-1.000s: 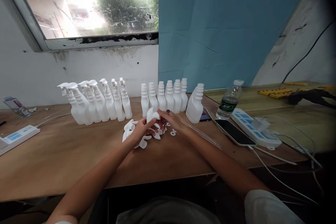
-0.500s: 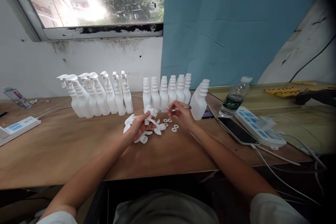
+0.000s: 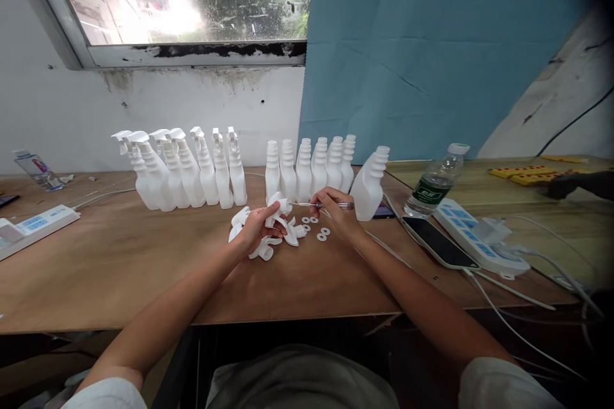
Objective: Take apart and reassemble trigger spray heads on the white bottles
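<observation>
As the head view shows, the left hand (image 3: pixel 260 226), fingers curled, grips a spray head (image 3: pixel 284 206) above the desk (image 3: pixel 144 275); the right hand (image 3: pixel 336 208), fingers pinched, holds a tool (image 3: pixel 346 206) against its collar. Washers (image 3: pixel 323 234) lie nearby.

daylight glaring through the window (image 3: pixel 158 0) (burnt white in patches), darkened right-hand corners, stretched edges
</observation>
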A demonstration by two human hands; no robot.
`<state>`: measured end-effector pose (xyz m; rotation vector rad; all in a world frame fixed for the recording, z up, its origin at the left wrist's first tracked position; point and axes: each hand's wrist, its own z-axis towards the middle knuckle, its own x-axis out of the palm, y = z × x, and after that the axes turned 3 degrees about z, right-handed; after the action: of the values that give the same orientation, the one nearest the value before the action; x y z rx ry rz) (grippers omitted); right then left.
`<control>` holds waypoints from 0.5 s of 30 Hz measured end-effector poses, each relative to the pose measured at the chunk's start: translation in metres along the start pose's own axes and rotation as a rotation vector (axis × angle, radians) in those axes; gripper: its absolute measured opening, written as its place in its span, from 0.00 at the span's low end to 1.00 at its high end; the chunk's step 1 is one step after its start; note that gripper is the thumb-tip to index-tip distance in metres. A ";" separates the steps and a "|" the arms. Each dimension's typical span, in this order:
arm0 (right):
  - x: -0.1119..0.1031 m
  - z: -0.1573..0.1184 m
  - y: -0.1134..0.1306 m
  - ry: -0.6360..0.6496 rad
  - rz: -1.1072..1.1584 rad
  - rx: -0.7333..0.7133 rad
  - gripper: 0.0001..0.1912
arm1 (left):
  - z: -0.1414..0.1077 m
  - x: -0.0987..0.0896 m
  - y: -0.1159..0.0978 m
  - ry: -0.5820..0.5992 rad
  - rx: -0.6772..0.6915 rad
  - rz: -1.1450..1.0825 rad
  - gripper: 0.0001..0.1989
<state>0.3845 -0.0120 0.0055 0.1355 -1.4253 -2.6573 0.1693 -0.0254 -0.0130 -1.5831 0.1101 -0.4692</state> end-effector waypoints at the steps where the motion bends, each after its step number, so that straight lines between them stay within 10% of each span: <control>1: 0.001 -0.001 0.000 0.000 -0.037 -0.017 0.17 | 0.000 0.001 0.000 -0.004 0.000 0.009 0.26; 7: 0.011 -0.011 -0.003 -0.079 -0.171 -0.108 0.17 | -0.001 0.005 0.003 -0.043 0.042 0.039 0.27; 15: 0.018 -0.004 -0.010 -0.163 0.153 0.123 0.19 | 0.000 0.005 0.005 -0.007 0.072 0.034 0.26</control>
<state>0.3667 -0.0124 -0.0055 -0.1757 -1.5777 -2.5071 0.1748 -0.0279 -0.0168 -1.5103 0.1134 -0.4369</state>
